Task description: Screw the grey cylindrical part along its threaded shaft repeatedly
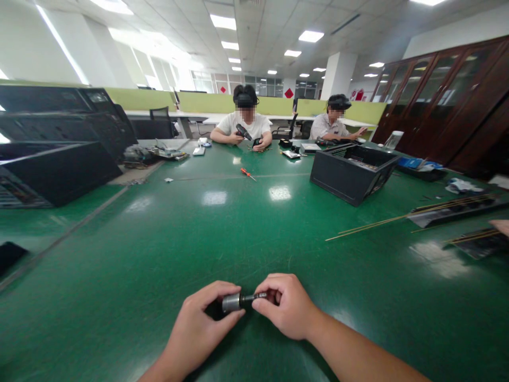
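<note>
A green table (159,254) spreads around an open black computer case (336,178). On the near side of that case, and to its left, the work seems midway: both hands are on one small assembly. What looks done is the lining-up: a silver metal cylinder (231,303) and a slim dark shaft (248,298) lie end to end, the shaft jutting from the cylinder's right end. Whether they are fixed together I cannot tell; whatever handling is left, neither part is free of the fingers.

The right hand (289,307), the one closer to the case, pinches the shaft's outer end between thumb and forefinger, its other fingers curled and partly hidden. The left hand (199,321), farther from the case, grips the cylinder in a wide C, fingers on the far side and thumb on the near. Both wrists hold low over the tabletop.
</note>
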Motion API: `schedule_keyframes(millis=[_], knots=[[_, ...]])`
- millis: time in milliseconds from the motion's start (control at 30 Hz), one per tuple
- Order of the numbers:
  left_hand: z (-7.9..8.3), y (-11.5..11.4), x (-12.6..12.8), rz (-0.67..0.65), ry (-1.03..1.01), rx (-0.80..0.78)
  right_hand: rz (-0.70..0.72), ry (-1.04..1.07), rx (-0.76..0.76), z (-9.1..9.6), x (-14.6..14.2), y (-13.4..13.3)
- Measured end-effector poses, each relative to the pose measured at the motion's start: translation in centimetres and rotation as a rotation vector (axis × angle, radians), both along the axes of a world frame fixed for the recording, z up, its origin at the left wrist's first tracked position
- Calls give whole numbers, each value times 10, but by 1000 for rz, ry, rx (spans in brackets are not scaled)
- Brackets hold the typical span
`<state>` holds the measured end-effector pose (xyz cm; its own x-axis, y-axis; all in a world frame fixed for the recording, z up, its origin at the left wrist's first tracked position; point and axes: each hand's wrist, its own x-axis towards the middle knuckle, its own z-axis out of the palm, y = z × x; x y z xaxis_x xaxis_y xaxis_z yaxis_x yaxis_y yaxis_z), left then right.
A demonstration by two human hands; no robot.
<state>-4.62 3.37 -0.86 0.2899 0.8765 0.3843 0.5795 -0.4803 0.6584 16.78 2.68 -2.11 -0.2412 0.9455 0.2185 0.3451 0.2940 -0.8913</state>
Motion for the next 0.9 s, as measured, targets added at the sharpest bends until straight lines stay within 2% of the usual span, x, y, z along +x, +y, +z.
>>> schedule_keyframes(millis=[900], knots=[[-1, 1, -3, 20, -15, -1, -25, 29, -20, 4, 1, 0]])
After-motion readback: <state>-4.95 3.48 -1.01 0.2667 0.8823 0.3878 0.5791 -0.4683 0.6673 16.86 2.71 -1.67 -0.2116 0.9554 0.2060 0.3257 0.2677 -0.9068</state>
